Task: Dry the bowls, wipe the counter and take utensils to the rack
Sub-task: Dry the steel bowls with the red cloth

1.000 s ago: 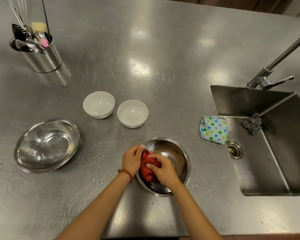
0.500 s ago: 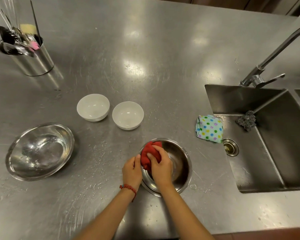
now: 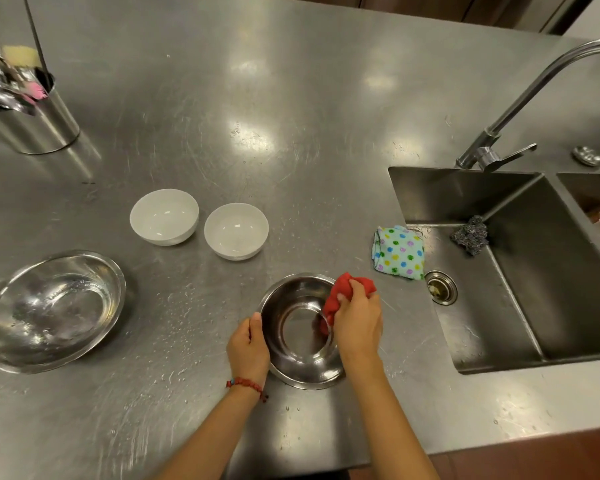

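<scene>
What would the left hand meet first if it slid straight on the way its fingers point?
Probably the steel bowl: the left hand already grips its near-left rim. Past that bowl, the nearer white bowl lies roughly in line, though depth is unclear.

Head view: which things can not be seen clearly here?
- Utensil holder: cut by the left edge; its utensils are blurred.
- Right hand covers part of the red cloth and the steel bowl's right rim.
- Second sink basin: cut by the right edge, contents unclear.
</scene>
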The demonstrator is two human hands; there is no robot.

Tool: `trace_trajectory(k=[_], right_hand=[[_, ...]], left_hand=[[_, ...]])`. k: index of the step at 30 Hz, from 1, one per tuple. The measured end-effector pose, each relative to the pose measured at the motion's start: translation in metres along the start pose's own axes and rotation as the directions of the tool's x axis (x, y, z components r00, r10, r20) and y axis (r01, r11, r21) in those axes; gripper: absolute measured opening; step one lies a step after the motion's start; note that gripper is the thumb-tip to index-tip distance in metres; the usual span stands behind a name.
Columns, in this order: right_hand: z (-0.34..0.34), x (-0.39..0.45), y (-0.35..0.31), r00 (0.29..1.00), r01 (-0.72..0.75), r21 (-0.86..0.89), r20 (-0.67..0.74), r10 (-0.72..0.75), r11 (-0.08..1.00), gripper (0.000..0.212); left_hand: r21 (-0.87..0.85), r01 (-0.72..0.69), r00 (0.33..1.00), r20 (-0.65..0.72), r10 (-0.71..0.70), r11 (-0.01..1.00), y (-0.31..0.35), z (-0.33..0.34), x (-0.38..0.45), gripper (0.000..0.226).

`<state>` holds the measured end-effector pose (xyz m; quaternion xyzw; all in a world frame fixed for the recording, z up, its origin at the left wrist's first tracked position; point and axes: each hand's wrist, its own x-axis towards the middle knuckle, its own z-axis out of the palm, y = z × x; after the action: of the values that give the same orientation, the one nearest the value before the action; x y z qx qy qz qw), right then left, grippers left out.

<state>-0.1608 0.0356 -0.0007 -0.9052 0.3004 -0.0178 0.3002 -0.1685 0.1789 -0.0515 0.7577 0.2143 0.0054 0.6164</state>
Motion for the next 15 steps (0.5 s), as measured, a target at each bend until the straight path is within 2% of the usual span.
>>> trace_trajectory(k=[4, 10, 15], right_hand=[[-0.022, -0.006, 0.016, 0.996, -0.070, 0.036, 0.051, 0.068, 0.997, 0.038], [-0.036, -0.039, 0.045, 0.988, 0.015, 0.110, 0.154, -0.032, 0.994, 0.036], [-0.021, -0.069, 0.035, 0.971, 0.071, 0.120, 0.218, -0.096, 0.990, 0.034]], left_hand=[[0.007, -0.002, 1.000, -0.027, 0.002, 1.000, -0.001, 0.001, -0.005, 0.042], [0.002, 0.030, 0.997, -0.068, -0.030, 1.000, 0.000, 0.006, -0.010, 0.045], [-0.007, 0.050, 0.992, -0.120, -0.051, 0.999, 0.001, 0.010, -0.019, 0.046]])
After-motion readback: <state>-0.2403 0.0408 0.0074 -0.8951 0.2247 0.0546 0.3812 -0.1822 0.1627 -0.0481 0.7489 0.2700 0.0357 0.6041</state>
